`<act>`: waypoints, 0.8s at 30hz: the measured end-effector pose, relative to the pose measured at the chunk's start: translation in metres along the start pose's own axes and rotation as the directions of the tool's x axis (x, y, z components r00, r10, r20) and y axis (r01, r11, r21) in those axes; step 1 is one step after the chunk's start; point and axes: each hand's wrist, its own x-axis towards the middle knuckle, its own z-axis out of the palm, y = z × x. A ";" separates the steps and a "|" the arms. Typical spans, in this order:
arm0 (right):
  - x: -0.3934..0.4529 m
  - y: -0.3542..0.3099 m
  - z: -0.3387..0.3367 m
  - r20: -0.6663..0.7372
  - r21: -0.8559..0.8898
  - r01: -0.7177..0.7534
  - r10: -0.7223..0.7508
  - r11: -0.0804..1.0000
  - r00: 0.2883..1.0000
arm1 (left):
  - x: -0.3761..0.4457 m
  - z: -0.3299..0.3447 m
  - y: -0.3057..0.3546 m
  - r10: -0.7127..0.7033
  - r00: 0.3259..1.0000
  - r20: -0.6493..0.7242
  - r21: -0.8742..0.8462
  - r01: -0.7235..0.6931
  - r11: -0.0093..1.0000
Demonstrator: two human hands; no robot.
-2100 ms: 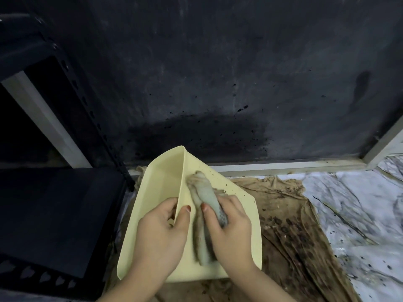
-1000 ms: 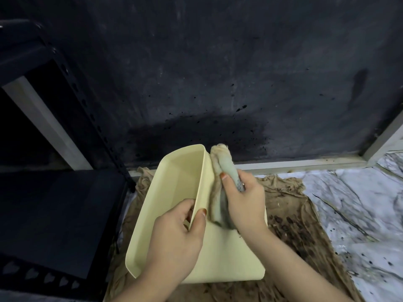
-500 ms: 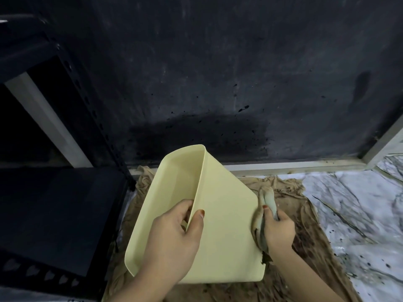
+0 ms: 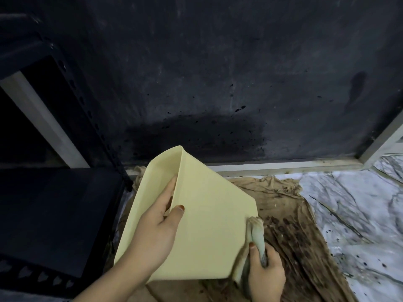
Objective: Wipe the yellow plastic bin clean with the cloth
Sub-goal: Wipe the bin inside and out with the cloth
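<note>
The pale yellow plastic bin lies tipped on its side over a brown rag, its opening turned to the left and one flat outer wall facing up. My left hand grips the upper rim, thumb on the outside wall and fingers inside. My right hand is closed around a bunched grey-white cloth. The cloth is pressed against the bin's right edge near the lower right corner. Part of the cloth is hidden behind that edge.
A stained brown rag covers the floor under the bin. White marble floor with dark splatter lies to the right. A black spattered wall stands behind, and a black metal shelf unit is close on the left.
My right hand has carried the cloth from the bin's upper wall across to its right edge, then down toward the lower right corner. My left hand has shifted higher on the rim.
</note>
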 end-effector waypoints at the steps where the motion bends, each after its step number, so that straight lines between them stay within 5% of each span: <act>1: -0.004 -0.002 0.000 -0.011 0.008 0.032 -0.032 0.999 0.999 | 0.002 -0.002 0.002 -0.014 1.000 0.013 0.004 0.014 1.000; 11: -0.021 -0.035 -0.007 0.140 0.145 0.454 -0.473 0.879 0.870 | 0.020 0.004 0.015 -0.055 0.993 -0.104 -0.001 0.055 0.998; 18: -0.031 -0.054 -0.010 0.158 0.248 0.526 -0.569 0.814 0.807 | 0.019 0.014 0.017 0.076 0.966 -0.245 0.090 -0.056 0.994; 24: -0.032 -0.071 -0.010 0.153 0.345 0.510 -0.583 0.788 0.798 | 0.010 0.017 0.020 0.215 0.948 -0.236 0.100 -0.196 0.975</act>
